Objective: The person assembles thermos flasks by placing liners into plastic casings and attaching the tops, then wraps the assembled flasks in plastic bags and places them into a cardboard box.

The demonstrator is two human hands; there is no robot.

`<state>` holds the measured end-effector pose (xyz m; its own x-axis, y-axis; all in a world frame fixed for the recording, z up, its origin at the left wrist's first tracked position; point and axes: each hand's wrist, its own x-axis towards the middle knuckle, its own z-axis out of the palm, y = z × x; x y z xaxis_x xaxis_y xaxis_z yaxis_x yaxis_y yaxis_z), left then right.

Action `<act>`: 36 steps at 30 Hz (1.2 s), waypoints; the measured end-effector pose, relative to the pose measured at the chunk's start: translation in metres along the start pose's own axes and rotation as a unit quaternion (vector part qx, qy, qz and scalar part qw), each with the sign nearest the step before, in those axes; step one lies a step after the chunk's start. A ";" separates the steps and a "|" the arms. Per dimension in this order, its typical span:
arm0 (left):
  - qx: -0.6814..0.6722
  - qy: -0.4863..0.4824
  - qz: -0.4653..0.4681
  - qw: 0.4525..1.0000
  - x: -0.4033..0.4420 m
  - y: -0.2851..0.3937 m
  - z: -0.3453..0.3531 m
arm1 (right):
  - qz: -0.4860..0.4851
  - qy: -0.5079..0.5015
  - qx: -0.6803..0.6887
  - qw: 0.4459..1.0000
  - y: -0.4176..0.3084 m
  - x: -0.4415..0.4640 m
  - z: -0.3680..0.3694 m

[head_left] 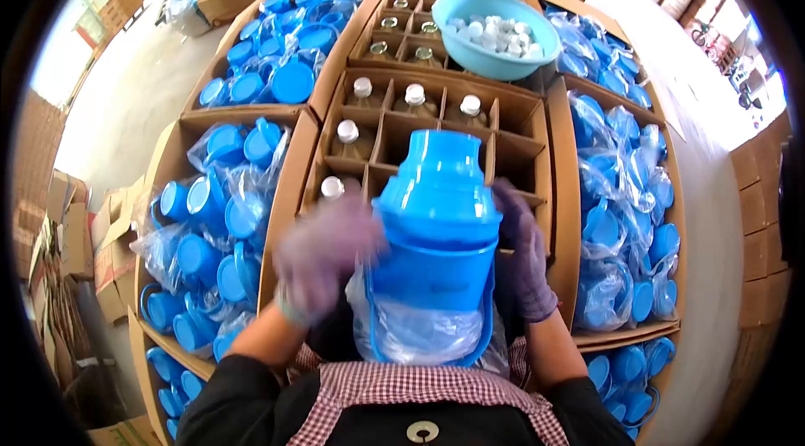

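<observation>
A blue plastic thermos casing (432, 253) with a stepped, narrower top stands upright in front of my body. Clear plastic film (423, 333) wraps its lower part, and a blue handle loops around the near side. My left hand (331, 245), in a purple glove, is smeared by motion at the casing's left side, so its fingers cannot be made out. On the other side, my gloved right hand (527, 257) has its fingers stretched out beside the casing's rim; whether it touches is unclear. Just beyond, a divided carton (520, 111) holds several glass bottles with white caps (415, 95).
A light blue basin (457, 48) of small white caps rests on the cartons behind. Cartons of blue plastic casings in film stand at left (201, 257) and right (599, 224). Farther back is another carton of bottles (398, 23). Stacked boxes (759, 257) line the right side.
</observation>
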<state>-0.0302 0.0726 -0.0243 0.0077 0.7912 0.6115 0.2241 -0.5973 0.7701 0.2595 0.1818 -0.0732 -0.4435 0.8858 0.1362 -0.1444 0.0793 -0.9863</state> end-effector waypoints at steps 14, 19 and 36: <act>-0.569 0.012 -0.284 0.772 0.086 -0.125 -0.005 | -0.198 -0.339 0.015 0.920 -0.023 0.174 0.030; -0.501 0.184 -0.300 0.791 0.030 -0.171 -0.013 | -0.027 -0.362 -0.124 0.923 0.075 0.280 0.019; -0.558 0.143 -0.159 0.802 0.031 -0.137 -0.072 | -0.364 0.036 -0.462 0.808 -0.084 0.256 -0.037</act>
<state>-0.1307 0.1697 -0.0980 -0.1363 0.9594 0.2468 -0.8422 -0.2434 0.4811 0.1905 0.4183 0.0407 -0.4805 0.4733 0.7383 0.3938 0.8687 -0.3007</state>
